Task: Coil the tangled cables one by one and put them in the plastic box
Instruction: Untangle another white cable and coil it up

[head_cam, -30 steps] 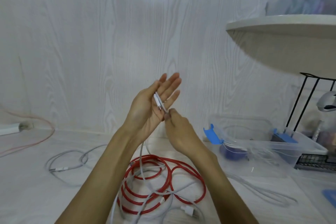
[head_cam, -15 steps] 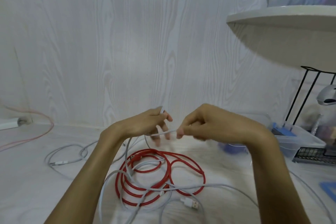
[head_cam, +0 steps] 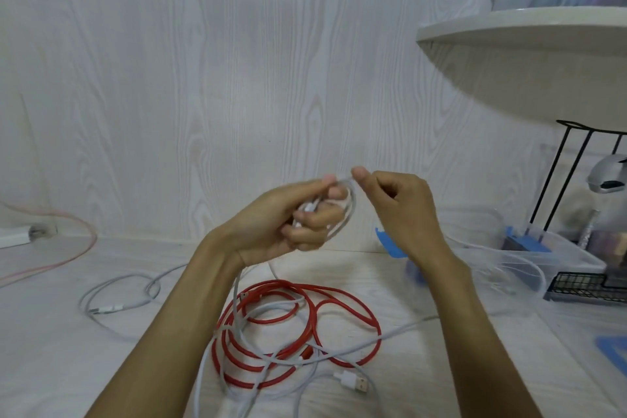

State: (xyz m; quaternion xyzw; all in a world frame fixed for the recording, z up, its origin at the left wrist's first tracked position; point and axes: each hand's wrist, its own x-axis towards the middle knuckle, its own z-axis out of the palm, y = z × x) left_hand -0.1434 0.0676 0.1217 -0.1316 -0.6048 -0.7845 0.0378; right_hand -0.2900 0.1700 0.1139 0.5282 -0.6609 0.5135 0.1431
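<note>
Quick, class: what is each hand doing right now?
Left hand: holds a loop of white cable.
Right hand: pinches the same cable.

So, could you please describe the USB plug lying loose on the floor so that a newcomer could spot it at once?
Start at the red cable coiled on the pale floor between the person's forearms. Just beyond its near right edge lies the USB plug, a short white block with a metal tip, the only connector there lying clear of the loops.

hands 2 | red cable 1 | plastic box 1 | white cables: cannot tell
</note>
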